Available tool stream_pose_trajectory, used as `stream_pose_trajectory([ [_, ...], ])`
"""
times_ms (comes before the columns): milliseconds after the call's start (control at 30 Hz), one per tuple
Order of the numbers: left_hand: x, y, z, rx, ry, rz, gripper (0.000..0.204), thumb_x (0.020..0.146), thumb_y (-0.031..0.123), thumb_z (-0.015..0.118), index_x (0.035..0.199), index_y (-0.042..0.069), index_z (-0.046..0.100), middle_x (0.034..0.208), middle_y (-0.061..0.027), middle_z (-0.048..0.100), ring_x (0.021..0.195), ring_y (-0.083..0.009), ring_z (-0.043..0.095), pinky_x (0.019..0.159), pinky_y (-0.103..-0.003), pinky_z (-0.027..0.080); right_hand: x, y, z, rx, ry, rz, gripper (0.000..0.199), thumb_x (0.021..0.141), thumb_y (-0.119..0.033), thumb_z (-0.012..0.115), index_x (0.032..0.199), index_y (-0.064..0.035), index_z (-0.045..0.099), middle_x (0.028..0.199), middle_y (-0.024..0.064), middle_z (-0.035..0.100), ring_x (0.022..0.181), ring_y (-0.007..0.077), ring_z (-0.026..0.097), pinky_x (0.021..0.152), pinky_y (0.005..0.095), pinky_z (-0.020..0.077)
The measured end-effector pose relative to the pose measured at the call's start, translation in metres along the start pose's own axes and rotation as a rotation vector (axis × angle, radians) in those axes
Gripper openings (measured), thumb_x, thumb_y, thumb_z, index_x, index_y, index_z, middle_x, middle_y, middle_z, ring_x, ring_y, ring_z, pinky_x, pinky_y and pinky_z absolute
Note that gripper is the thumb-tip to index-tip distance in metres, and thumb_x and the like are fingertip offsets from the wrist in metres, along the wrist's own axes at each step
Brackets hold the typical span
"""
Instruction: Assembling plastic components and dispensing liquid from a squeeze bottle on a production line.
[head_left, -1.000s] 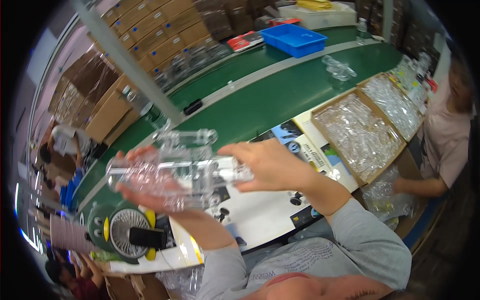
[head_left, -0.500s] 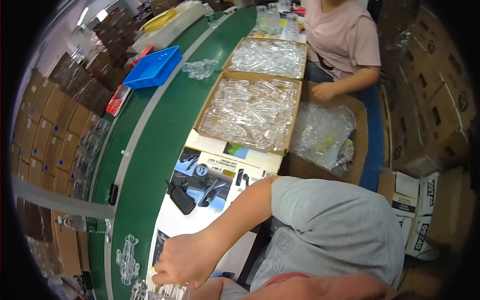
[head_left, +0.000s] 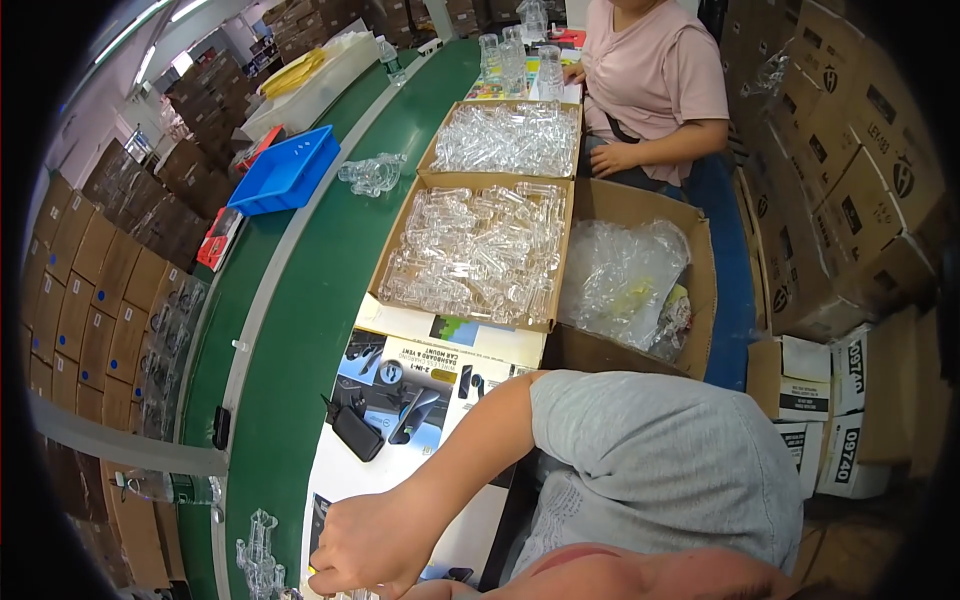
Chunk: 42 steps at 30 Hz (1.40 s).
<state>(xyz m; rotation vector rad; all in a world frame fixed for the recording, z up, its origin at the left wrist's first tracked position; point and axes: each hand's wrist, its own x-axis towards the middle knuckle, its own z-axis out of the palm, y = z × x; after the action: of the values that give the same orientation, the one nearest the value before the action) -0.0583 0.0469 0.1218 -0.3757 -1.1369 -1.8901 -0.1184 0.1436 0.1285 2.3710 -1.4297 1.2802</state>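
Note:
My right hand (head_left: pixel 365 540) is near the lower edge, back of the hand up and fingers curled down. Between its fingers and thumb shows a bit of a clear glass piece (head_left: pixel 362 594), mostly cut off by the frame's edge. Only a strip of my left forearm (head_left: pixel 440 591) comes into view; the left hand itself is outside the picture. Just left of my right hand, a clump of clear glass pieces (head_left: pixel 261 555) lies on the green table. Under the right forearm spreads a white printed cardboard sheet (head_left: pixel 345 470), with a black flat device (head_left: pixel 355 430) on it.
Two shallow cartons, a near one (head_left: pixel 478 250) and a far one (head_left: pixel 505 138), hold many clear tubes. Beside them stands an open carton (head_left: pixel 700 290) with plastic bags. A blue tray (head_left: pixel 285 175) sits across the green table. A co-worker (head_left: pixel 655 90) sits beyond; stacked cartons line both sides.
The whole view has shifted, so the cartons sit lower and further left. My right hand stays near the lower edge, fingers curled. The co-worker's arm has drawn in toward the body.

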Motion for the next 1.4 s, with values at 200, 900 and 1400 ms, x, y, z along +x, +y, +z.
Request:
stream_pose_trajectory([
  [200,-0.012,0.002,0.004,0.067,0.03,-0.011,0.07,0.077,0.03,0.068,0.13,0.0,0.032,0.116,-0.0162,0.049,0.107,-0.0313,0.048,0.097,-0.046,0.036,0.002,0.007,0.001,0.003,0.045,-0.026,0.044,0.063,-0.026,0.063,0.095,-0.0002,0.048,0.078,0.0131,0.056,0.064,0.0324,0.059,0.051,0.0407,0.0433],
  [900,-0.024,0.009,0.011,0.296,0.056,-0.091,0.069,0.076,0.026,0.069,0.128,0.0,0.033,0.116,-0.0166,0.048,0.107,-0.0311,0.048,0.097,-0.047,0.035,0.004,0.007,0.028,-0.013,0.118,0.053,0.024,0.066,-0.021,0.058,0.074,0.002,0.056,0.069,0.0139,0.056,0.061,0.0317,0.058,0.053,0.0397,0.0457],
  [1400,-0.03,0.011,0.039,0.459,0.056,-0.087,0.068,0.075,0.024,0.069,0.127,0.0,0.033,0.115,-0.0169,0.048,0.106,-0.0309,0.048,0.097,-0.047,0.035,0.003,0.042,0.101,0.701,0.117,0.405,0.037,0.072,-0.028,0.062,0.099,-0.0059,0.05,0.074,0.0128,0.057,0.066,0.0278,0.057,0.057,0.0366,0.0428],
])
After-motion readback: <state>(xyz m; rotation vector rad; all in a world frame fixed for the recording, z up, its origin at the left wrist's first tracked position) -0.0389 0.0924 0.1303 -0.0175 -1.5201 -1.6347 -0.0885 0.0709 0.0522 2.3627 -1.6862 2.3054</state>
